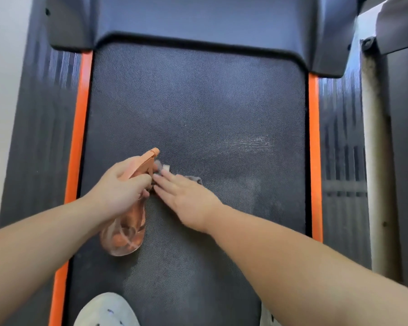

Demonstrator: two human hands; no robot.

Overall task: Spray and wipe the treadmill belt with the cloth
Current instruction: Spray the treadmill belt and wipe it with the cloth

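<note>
The dark treadmill belt [198, 102] runs up the middle of the view, with a pale wet streak [252, 142] on its right half. A small grey cloth [194, 179] lies on the belt near its centre, mostly covered by the right hand [186, 196], which presses on it with fingers straight and flat. Just beside it, the left hand [120, 184] grips the neck of an orange spray bottle [127, 234], which is held above the belt with its nozzle pointing forward. Orange strips [79, 128] border the belt on both sides. A dark cover [198, 22] spans the far end.
</note>
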